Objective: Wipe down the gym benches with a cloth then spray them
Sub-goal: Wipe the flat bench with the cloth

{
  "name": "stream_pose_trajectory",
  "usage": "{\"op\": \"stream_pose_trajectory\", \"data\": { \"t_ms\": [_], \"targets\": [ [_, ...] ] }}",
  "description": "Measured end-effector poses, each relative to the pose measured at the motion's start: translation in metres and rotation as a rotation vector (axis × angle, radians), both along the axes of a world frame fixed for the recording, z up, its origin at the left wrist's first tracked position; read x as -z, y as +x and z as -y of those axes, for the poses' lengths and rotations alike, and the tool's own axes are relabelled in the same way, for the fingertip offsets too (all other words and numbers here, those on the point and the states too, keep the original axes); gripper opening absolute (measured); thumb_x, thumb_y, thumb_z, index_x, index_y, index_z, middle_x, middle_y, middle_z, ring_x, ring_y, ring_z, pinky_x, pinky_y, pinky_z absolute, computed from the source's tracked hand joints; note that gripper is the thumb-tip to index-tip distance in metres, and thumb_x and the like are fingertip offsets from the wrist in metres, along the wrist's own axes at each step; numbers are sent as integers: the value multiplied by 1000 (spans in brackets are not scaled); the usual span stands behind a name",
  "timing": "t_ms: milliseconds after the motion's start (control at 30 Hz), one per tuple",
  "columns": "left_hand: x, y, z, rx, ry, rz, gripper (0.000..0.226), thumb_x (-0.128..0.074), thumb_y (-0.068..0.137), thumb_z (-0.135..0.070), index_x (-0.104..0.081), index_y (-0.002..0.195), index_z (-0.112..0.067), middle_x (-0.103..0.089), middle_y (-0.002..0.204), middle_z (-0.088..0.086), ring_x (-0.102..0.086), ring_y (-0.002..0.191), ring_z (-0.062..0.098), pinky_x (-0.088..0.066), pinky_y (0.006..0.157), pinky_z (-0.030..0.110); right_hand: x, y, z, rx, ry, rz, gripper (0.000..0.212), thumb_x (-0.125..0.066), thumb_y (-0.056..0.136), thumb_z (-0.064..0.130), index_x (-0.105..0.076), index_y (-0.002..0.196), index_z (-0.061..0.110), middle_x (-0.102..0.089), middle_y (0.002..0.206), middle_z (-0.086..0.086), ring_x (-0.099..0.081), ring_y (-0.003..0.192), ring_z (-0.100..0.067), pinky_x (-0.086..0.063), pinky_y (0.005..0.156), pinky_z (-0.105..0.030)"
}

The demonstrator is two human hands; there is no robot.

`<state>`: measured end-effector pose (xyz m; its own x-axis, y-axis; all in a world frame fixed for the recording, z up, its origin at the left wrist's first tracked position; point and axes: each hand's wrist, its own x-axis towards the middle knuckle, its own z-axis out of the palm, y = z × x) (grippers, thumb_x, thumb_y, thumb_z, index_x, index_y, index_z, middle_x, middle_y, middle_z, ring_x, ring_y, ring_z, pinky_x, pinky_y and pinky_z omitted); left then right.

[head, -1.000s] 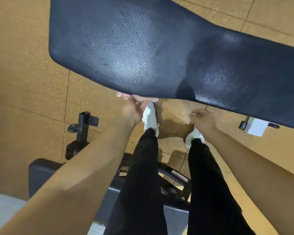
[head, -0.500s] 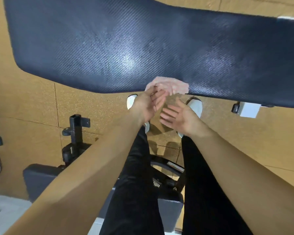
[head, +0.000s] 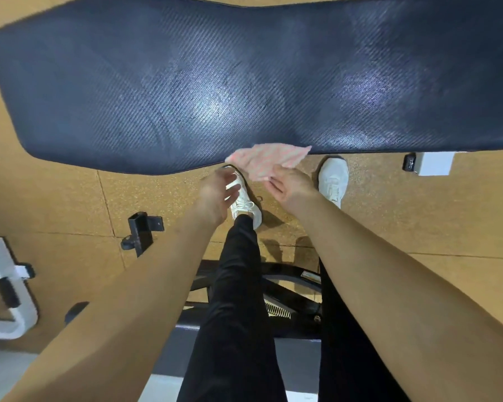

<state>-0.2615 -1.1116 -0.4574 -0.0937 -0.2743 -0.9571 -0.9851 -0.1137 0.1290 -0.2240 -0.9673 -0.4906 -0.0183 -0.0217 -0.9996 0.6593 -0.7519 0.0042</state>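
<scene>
You are standing at the near edge of the dark bench pad (head: 244,82), which is stretching left to right across the far half of the view. Your right hand (head: 291,188) is pinching the pink cloth (head: 270,159) by its near end, though blur is softening the grip. The cloth is lying over the pad's near edge, just right of centre. Your left hand (head: 218,195) is hovering just beside it, fingers loose and holding nothing. The two hands are close but apart, above your white shoes (head: 333,181).

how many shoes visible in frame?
2. Left shoe partly under the left hand; right shoe just right of the right hand, which holds the cloth, near the bench edge. None seem hidden.
</scene>
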Motion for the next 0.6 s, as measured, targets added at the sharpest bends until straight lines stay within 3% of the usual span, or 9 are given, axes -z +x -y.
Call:
{"op": "stream_pose_trajectory", "data": {
  "t_ms": [67,133,200,300,400,500,600],
  "targets": [
    [5,-7,6,-112,-32,-55,30,-53,105,-21,-59,130,-6,-65,132,9,-67,112,24,-56,97,32,4,8,-1,58,2,15,21,-60,99,3,-59,119,3,-63,131,-17,-64,116,-26,-58,94,-34],
    [7,-15,10,-273,70,-61,43,-51,107,-25,-49,143,-2,-58,143,13,-64,113,23,-52,106,34,3,12,0,247,-70,-33,16,-64,98,9,-61,113,5,-63,131,-17,-60,123,-31,-55,102,-44],
    [9,-18,15,-379,150,-47,48,-52,107,-26,-45,147,0,-56,144,17,-64,114,24,-55,102,33,2,7,4,394,-144,-116,30,-68,97,21,-58,124,10,-64,132,-15,-58,125,-39,-53,101,-55],
    [12,-16,23,-389,207,-29,44,-51,107,-28,-52,143,-2,-63,136,14,-64,119,24,-58,92,30,3,-6,17,433,-161,-144,39,-65,99,19,-52,136,16,-57,140,-14,-55,127,-44,-52,99,-61],
    [17,-16,29,-278,195,-14,45,-52,106,-35,-57,135,-1,-68,128,10,-66,117,21,-57,88,28,11,-2,21,315,-77,-140,24,-65,99,19,-60,122,18,-61,136,-11,-59,126,-34,-51,103,-55],
    [22,-10,34,-120,139,-49,35,-54,106,-34,-62,124,-5,-72,124,8,-69,113,22,-57,93,31,16,22,14,156,-42,-114,36,-72,93,19,-61,127,20,-63,133,-6,-64,119,-28,-56,98,-49],
    [29,4,40,-33,69,-104,23,-56,105,-29,-64,116,-11,-74,121,5,-70,112,22,-57,99,34,21,42,3,-79,71,-38,30,-70,94,13,-65,123,20,-67,124,-4,-68,108,-19,-61,90,-39]
  ]
}}
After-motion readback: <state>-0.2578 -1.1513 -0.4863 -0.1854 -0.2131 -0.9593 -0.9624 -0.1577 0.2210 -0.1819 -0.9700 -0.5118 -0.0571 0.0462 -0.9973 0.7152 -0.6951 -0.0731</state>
